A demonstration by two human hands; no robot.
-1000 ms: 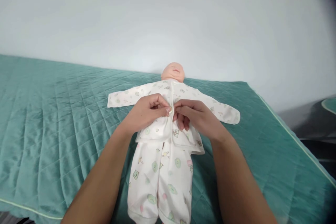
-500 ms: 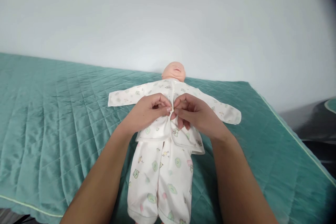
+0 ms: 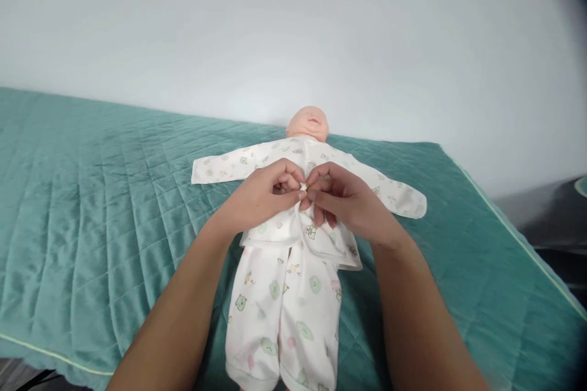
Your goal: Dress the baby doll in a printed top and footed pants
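Observation:
A baby doll (image 3: 308, 123) lies on its back, dressed in a white printed jacket (image 3: 270, 233) and matching trousers (image 3: 307, 311). Both jacket sleeves are spread out to the sides. My left hand (image 3: 263, 195) pinches the jacket's front edge at mid-chest between thumb and forefinger. Opposite it, my right hand (image 3: 343, 198) pinches the other front edge, its remaining fingers curled over the cloth. The fingertips of both hands nearly meet at the front opening. Whatever fastener lies between them is covered by my fingers. Below my hands the jacket's lower hem hangs slightly apart.
A green quilted cover (image 3: 114, 195) with a pale piped edge lies under the doll. Behind it rises a plain light wall (image 3: 293, 30). Dark objects (image 3: 550, 226) stand beyond the right edge, too dim to make out.
The whole view has shifted slightly, so the doll appears a little further right. Both hands stay at the same spot on the jacket front, with small finger movements.

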